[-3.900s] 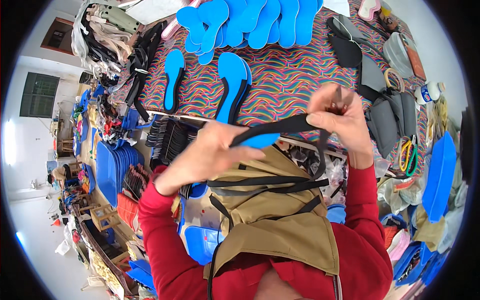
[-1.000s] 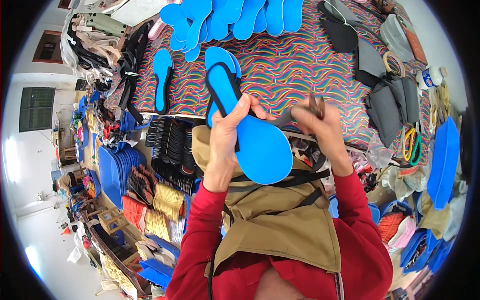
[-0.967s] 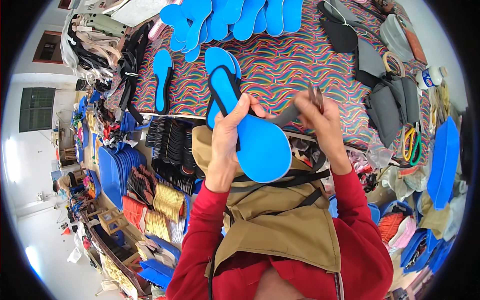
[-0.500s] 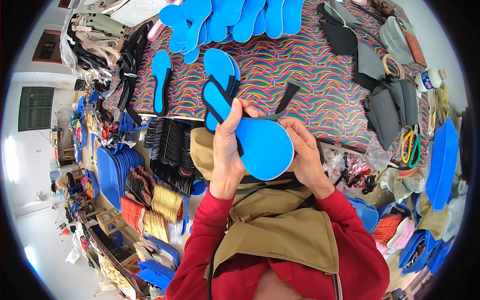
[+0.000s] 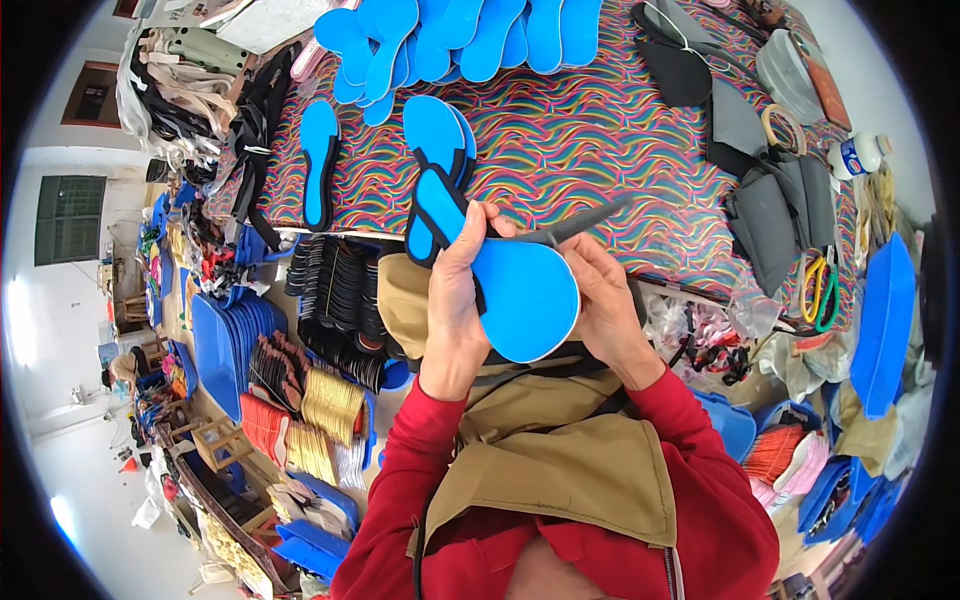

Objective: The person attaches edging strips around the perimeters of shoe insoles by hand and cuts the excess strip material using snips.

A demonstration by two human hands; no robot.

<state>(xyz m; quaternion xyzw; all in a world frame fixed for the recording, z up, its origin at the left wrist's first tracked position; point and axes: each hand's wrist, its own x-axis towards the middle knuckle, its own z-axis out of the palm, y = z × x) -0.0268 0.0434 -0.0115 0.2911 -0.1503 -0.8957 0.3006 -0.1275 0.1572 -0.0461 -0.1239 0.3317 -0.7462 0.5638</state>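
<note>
A blue flip-flop sole (image 5: pixel 520 290) with a black rim is held flat in front of my chest, toe end pointing away. My left hand (image 5: pixel 457 290) grips its left edge, thumb over the top. My right hand (image 5: pixel 607 300) holds the right edge and pinches a black rubber strap (image 5: pixel 578 224) that sticks up and away from the sole. A second black strap arm crosses the sole near my left thumb. Just beyond lies a finished blue sandal with black straps (image 5: pixel 437 140) on the patterned table (image 5: pixel 600 130).
A single blue sole (image 5: pixel 319 160) lies at the table's left, a fan of blue soles (image 5: pixel 450 35) at the far edge. Black and grey pieces (image 5: pixel 740 120), a tape roll, a bottle and green-handled scissors (image 5: pixel 818 285) sit right. Stacks of black straps (image 5: pixel 335 300) and soles crowd the floor left.
Earlier both hands stretched a black strap apart. Since then the blue sole came into my left hand, and my right hand moved down onto its right edge with the strap end.
</note>
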